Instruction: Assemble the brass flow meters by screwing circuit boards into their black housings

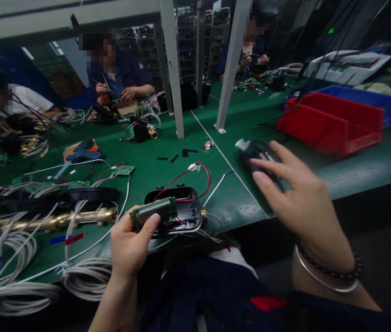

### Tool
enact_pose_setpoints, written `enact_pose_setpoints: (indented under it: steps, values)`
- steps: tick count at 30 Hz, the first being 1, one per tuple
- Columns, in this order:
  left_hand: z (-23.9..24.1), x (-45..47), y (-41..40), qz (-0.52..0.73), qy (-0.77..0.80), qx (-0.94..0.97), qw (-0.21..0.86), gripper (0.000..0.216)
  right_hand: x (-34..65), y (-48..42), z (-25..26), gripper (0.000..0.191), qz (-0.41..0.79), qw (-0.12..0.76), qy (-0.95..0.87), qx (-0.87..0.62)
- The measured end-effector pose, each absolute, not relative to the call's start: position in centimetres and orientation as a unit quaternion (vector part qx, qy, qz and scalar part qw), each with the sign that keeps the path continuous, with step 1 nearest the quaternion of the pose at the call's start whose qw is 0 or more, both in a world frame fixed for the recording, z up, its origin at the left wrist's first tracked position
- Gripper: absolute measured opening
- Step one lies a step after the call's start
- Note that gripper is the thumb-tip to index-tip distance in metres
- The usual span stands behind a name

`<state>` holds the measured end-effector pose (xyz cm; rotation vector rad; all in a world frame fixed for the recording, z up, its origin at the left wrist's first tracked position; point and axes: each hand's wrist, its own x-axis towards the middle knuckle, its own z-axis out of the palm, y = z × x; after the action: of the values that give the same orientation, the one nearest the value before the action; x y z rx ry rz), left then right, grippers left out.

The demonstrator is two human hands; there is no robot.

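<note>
Fingers of the left hand (129, 244) grip a green circuit board (155, 210) over an open black case (190, 212) on the green table (143, 177). Blurred, parted right-hand (306, 196) fingers overlap a dark object (248, 159); I cannot tell whether they grip it. Beyond sits a red bin (326, 122).

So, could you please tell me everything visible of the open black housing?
The black housing looks like plastic: a shallow open box with rounded corners and two small tabs on its far rim. It sits open side up at the near edge of the table, a red wire looping out. The left hand holds a circuit board over part of it.
</note>
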<state>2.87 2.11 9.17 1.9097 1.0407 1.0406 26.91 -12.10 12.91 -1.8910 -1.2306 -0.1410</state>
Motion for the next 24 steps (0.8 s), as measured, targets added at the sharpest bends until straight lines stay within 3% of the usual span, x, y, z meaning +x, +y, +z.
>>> enact_pose_setpoints:
  steps: [2,6,10,15,24]
  values:
    - [9.0,3.0,1.9,0.417,0.397,0.743,0.340,0.026,26.2,-13.3,11.1,0.017,-0.071,0.427,-0.455,-0.778]
    - [8.8,3.4,1.4,0.433,0.383,0.757,0.304,0.024,21.2,-13.8,5.4,0.012,0.122,0.455,-0.546,-0.693]
    - [8.9,3.6,1.2,0.441,0.377,0.764,0.282,0.023,17.1,-12.6,1.9,0.017,0.031,0.395,-0.601,-0.694]
    - [8.7,3.5,1.1,0.453,0.381,0.751,0.294,0.020,16.6,-11.4,2.4,0.022,-0.036,0.353,-0.573,-0.738]
    - [8.8,3.8,0.3,0.466,0.370,0.747,0.298,0.018,16.6,-10.5,1.8,0.028,0.282,0.498,-0.444,-0.689]
